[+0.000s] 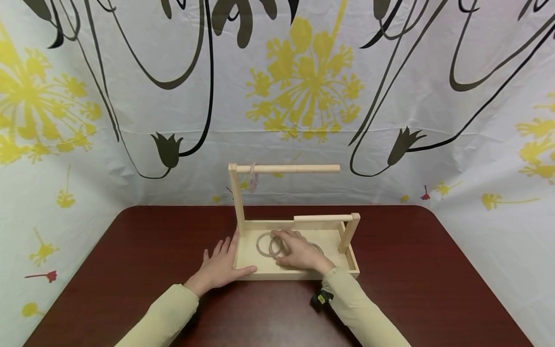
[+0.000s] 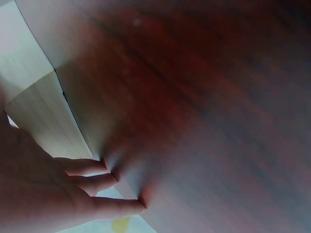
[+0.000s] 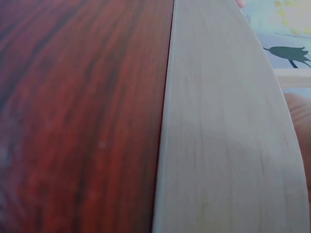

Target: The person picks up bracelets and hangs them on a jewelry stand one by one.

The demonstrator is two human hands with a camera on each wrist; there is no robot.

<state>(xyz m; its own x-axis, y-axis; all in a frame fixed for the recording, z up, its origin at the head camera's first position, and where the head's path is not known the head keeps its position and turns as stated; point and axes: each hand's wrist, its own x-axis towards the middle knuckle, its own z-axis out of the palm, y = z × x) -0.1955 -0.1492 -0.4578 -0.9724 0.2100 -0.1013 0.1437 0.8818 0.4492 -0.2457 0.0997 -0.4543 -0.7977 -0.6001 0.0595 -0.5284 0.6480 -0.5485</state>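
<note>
A wooden tray (image 1: 277, 276) stands on the table, with a tall rod (image 1: 299, 168) on its left post and a shorter rod (image 1: 321, 218) on its right post. My left hand (image 1: 218, 267) rests at the tray's left end, fingers spread and thumb over the front edge. Inside the tray, my right hand (image 1: 303, 251) pinches a pale ring (image 1: 270, 247) between fingers and thumb. Another ring (image 1: 257, 245) lies just left of it, overlapping it in view. Part of a further ring (image 1: 320, 247) shows behind the right hand. On the tall rod, near its post, hangs clear ringwork (image 1: 252, 182).
The dark red-brown table (image 1: 130, 270) extends around the tray on all sides. Behind it hangs a white cloth (image 1: 199, 185) printed with yellow and dark flowers. A small black device (image 1: 321, 299) sits at the right wrist.
</note>
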